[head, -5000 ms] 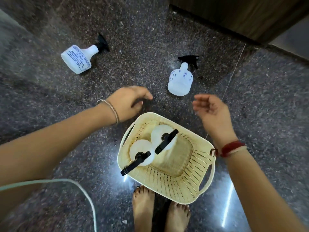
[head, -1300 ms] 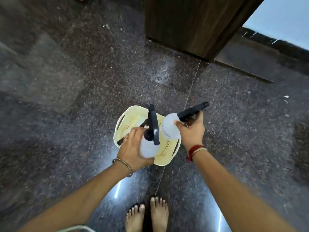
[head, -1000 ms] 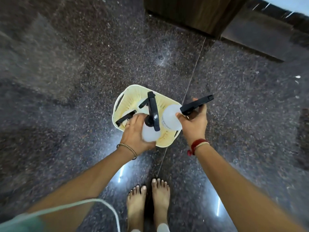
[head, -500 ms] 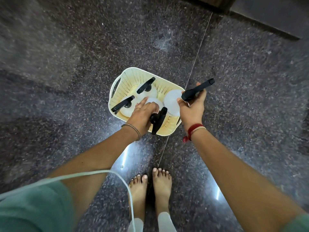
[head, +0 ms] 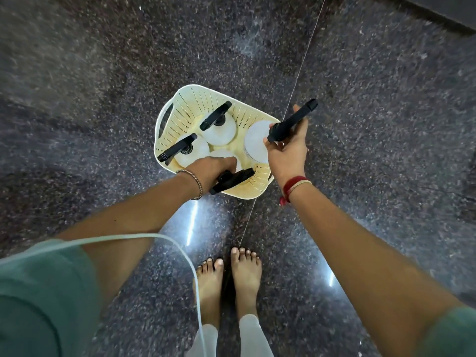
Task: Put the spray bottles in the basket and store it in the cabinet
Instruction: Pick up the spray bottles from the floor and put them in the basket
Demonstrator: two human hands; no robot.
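A cream slotted plastic basket [head: 185,112] stands on the dark speckled floor in front of my feet. Two white spray bottles with black trigger heads stand upright inside it, one at the back [head: 219,128] and one at the left [head: 192,152]. My left hand [head: 210,168] grips a third spray bottle [head: 231,179] by its neck, low inside the basket at the near side. My right hand [head: 288,148] holds a fourth spray bottle [head: 256,141] by its neck, over the basket's right rim, its black trigger pointing up and right.
A thin seam [head: 296,81] runs across the polished stone floor past the basket. My bare feet [head: 228,276] stand just behind the basket. A pale cable [head: 180,248] hangs at the lower left. A dark edge [head: 438,14] shows at the top right.
Both hands have lowered their spray bottles toward the basket; the left one now sits deeper inside. The view has tilted down, so the wooden cabinet has left the frame.
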